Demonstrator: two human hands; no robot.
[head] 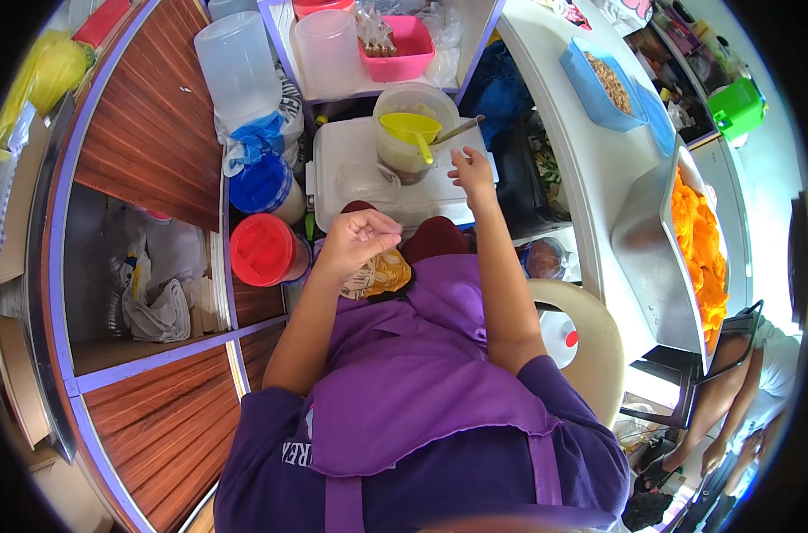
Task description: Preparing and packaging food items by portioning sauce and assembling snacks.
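My left hand (362, 241) hovers over my lap with its fingers curled and the thumb near the fingertips; whether something small is between them cannot be told. A patterned yellow and white cloth (380, 276) lies on my lap below it. My right hand (472, 172) is raised, fingers apart and nothing in it, just right of a clear plastic tub (394, 153). Across the tub's mouth rests a yellow-green plastic strainer (410, 126), beside a metal utensil handle (458, 130). The tub stands on a white lidded box (337, 150), next to a clear plastic bag (369, 183).
Jars with red (262, 250) and blue (260, 183) lids stand at the left by wooden cabinet doors (154, 106). On the white counter (580, 193) at the right are a blue container (600, 83) and a metal tray (650, 253) of orange food. Another person (730, 400) is at lower right.
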